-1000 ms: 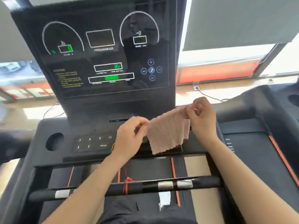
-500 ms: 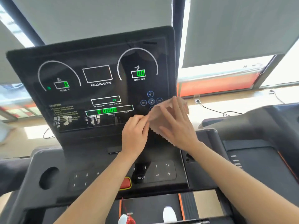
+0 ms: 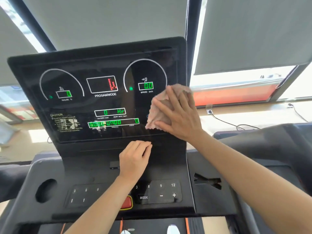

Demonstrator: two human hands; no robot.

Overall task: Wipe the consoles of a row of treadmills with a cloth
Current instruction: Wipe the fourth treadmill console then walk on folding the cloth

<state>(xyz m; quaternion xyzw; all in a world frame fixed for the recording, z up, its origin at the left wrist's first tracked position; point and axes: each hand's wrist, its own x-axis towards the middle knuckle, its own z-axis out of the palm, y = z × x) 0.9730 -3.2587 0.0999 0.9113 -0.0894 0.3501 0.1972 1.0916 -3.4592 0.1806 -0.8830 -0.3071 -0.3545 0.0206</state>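
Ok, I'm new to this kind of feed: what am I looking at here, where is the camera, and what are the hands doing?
The camera sits on the person's head and looks forward and down, so both forearms reach in from the bottom. The black upright panel with green digits is a treadmill console. Below it lie a keypad, a red button partly hidden by the left forearm, and a round cup holder. The right hand lies flat, pressing a pink cloth against the screen's right side, under the speed readout. The left hand holds nothing; it is loosely curled just below the screen. Part of a second treadmill shows at right.
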